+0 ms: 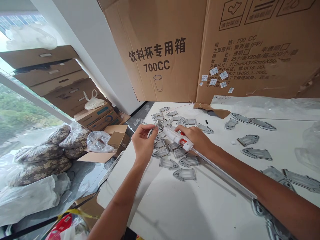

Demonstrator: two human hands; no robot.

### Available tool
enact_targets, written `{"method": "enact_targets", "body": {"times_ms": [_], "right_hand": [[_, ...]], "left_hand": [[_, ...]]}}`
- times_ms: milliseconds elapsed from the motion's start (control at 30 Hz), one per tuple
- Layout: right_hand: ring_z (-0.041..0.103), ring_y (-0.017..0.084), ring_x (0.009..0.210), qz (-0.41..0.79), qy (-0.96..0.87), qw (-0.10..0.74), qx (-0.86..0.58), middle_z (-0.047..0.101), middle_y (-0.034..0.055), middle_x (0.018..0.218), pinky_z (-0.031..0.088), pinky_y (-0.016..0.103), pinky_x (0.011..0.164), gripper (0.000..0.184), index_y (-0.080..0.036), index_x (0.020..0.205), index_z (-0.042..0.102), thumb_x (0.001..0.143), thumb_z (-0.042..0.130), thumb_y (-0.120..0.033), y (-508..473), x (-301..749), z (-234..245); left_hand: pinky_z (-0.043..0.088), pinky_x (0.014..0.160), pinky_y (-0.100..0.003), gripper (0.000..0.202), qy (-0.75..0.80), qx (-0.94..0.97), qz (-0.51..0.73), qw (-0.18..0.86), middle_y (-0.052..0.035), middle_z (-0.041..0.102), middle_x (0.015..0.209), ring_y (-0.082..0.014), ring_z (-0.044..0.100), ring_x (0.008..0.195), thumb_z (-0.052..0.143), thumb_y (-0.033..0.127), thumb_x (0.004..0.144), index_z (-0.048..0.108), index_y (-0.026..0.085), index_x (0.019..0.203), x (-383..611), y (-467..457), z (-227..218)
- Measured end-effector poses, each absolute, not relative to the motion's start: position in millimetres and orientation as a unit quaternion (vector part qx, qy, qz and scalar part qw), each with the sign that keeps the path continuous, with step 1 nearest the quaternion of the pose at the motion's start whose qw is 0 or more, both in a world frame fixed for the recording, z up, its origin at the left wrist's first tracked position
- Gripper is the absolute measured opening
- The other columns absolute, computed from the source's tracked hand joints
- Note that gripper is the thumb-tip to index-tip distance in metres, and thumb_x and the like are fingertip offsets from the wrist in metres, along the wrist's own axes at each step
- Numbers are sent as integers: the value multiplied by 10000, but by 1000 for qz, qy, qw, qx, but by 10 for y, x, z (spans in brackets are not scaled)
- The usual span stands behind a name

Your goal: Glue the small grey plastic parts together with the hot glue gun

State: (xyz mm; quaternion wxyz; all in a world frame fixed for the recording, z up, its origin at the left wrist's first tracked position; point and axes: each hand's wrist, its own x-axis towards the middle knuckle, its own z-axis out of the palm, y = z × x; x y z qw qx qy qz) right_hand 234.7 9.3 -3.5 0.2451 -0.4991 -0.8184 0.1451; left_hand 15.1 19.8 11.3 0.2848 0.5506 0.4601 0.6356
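Head view. The left hand [143,143] is pinching a small grey piece [152,131] between thumb and fingers, holding it up over the counter [175,208]. The right hand [195,138] is wrapped around a white tube [176,137] with a red label, and its narrow end is pointing toward that piece. Whether the two are touching can't be told from this angle. The hands are working close together, each clamped on its own item, not sharing one object. The work appears to be centring on the meeting point of tube and piece, just by the left fingers.

A long clear strip [225,175] is running from under the right hand toward the near right, alongside the forearm. Grey shaped plates [185,174] are lying flat in a loose scatter beneath the hands, with more spreading toward the right of the counter.

Beyond the far edge, a large cardboard carton [160,50] printed "700CC" is standing upright. Off to the left, stacked cardboard boxes [95,115] and bulging bags of patterned material [40,156] are sitting beside a window [20,113].
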Motion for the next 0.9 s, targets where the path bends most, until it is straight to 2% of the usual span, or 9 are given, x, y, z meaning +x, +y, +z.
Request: {"method": "enact_targets", "body": {"times_ms": [267, 467, 567, 700, 900], "right_hand": [[520, 204, 637, 146, -816, 236, -507, 614, -7, 710, 262, 264, 585, 445, -222, 1240, 612, 796, 627, -194, 92, 2358, -40], [529, 203, 637, 142, -818, 230, -508, 650, 5, 744, 257, 265, 584, 470, -225, 1233, 613, 766, 655, -205, 99, 2359, -40], [518, 196, 626, 144, -820, 243, -498, 658, 5, 747, 258, 267, 584, 432, -226, 1191, 623, 761, 657, -235, 88, 2355, -14], [508, 185, 621, 160, -816, 297, -469, 658, 3, 737, 296, 265, 611, 287, -228, 1084, 636, 799, 606, -249, 71, 2373, 23], [434, 158, 589, 171, -764, 429, -450, 598, -25, 701, 362, 257, 635, 191, -226, 960, 598, 769, 585, -224, 72, 2424, 27]], "left_hand": [[580, 909, -346, 82, 437, 613, 611, 244, -40, 735, 916, -184, 707, 903, 798, 268, 845, 737, 223, 876, 151, 161, 101], [576, 895, -336, 154, 457, 586, 619, 256, -29, 722, 880, -180, 698, 875, 843, 300, 796, 729, 222, 865, 155, 189, 103], [593, 864, -337, 247, 476, 530, 630, 308, -30, 709, 899, -186, 693, 896, 883, 321, 747, 716, 212, 893, 154, 211, 94], [621, 877, -377, 374, 477, 443, 639, 408, -47, 695, 970, -199, 692, 953, 921, 352, 692, 694, 192, 942, 145, 234, 83], [611, 923, -386, 410, 477, 420, 642, 428, -40, 678, 960, -188, 699, 951, 935, 359, 657, 695, 185, 939, 119, 249, 113]]}}
